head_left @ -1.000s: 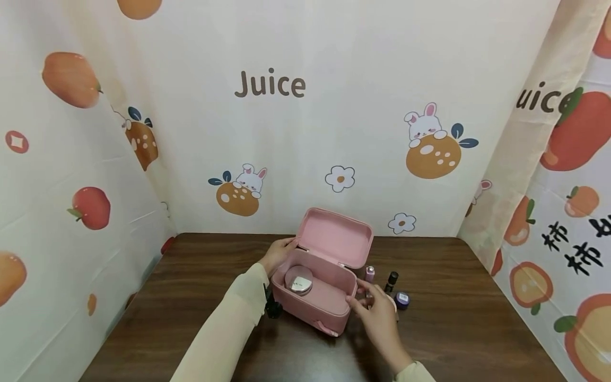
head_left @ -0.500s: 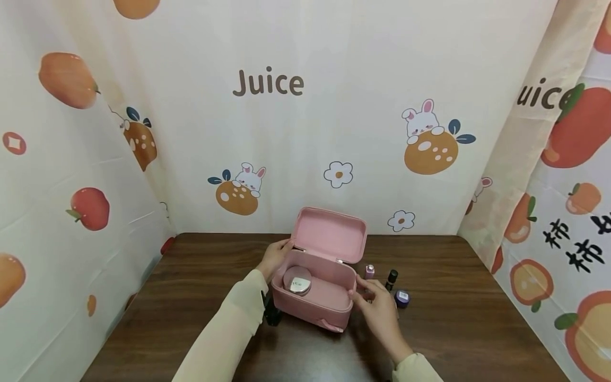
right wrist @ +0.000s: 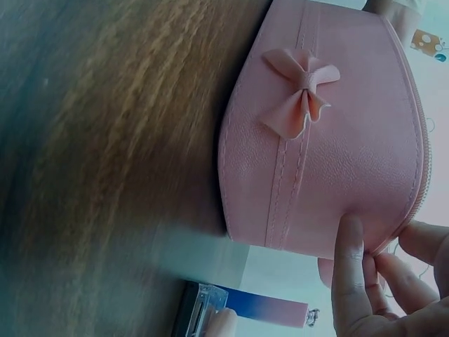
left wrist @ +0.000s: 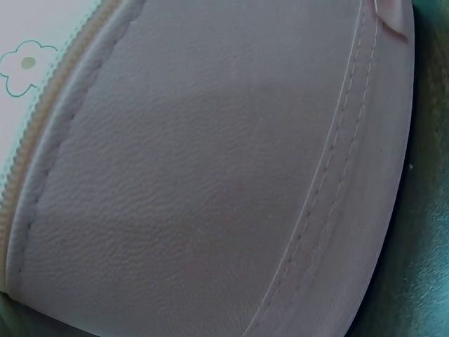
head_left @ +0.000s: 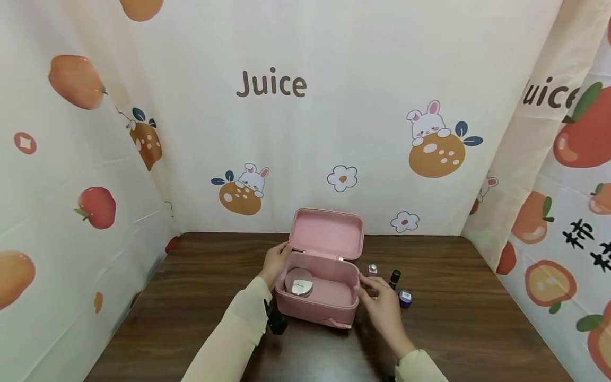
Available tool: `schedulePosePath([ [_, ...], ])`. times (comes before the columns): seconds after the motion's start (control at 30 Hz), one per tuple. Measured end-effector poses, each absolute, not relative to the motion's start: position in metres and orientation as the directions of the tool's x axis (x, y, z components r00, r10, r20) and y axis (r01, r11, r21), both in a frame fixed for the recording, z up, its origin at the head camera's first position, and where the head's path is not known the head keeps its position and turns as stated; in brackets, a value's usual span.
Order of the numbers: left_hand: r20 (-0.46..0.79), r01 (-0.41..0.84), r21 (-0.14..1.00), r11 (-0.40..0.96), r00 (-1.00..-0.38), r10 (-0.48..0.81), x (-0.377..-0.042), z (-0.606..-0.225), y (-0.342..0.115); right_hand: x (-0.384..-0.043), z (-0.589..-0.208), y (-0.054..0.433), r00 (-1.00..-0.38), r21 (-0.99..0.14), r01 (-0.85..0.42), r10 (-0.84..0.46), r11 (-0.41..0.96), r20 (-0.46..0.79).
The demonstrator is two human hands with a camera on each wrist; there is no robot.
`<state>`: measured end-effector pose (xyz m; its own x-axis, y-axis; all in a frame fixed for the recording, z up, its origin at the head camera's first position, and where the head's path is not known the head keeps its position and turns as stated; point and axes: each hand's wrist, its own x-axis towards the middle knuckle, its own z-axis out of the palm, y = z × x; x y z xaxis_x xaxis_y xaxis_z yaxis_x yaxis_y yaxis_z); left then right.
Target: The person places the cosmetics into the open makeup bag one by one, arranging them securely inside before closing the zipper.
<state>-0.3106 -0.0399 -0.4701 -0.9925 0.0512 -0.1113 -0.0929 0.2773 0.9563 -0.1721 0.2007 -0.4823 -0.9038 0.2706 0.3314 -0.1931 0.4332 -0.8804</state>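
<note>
The left hand (head_left: 275, 264) grips the rear left corner of the pink case (head_left: 312, 311); the placement of its fingertips is hard to make out. The right hand (head_left: 383, 303) pinches the opposite end wall at the rim. The case stands between both hands, lid (head_left: 326, 233) raised. In the left wrist view, the side wall is cut off by the frame edges. The dark object (head_left: 277, 321) below the left wrist is indistinct. The right hand partly hides the pink bottle (head_left: 373, 270) beyond its fingers; the black tube (head_left: 394, 278) and purple jar (head_left: 405, 298) lie just right of it.

Case wall: grained, leather-like, with double stitching, a folded bow (right wrist: 303, 93) and a toothed zip (right wrist: 424, 172). Inside, nearer the left hand: a round container (head_left: 299, 282) with a pale panel, its lettering illegible. Table (head_left: 217, 252): dark wood grain.
</note>
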Motion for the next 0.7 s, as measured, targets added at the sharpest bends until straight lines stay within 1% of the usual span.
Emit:
schedulePosePath([
  [0.17,-0.091,-0.084,0.955,0.284,-0.996,0.011,-0.309,-0.472,-0.038,-0.173,-0.482,0.203,-0.9,-0.859,-0.189,0.266,0.476,0.345],
  [0.37,-0.064,-0.066,0.957,0.283,-0.998,-0.016,-0.306,-0.472,-0.037,-0.174,-0.482,0.205,-0.901,-0.85,-0.185,0.26,0.493,0.347],
  [0.7,-0.067,-0.075,0.961,0.265,-0.997,-0.039,-0.299,-0.471,-0.037,-0.176,-0.481,0.208,-0.904,-0.835,-0.169,0.255,0.524,0.343],
])
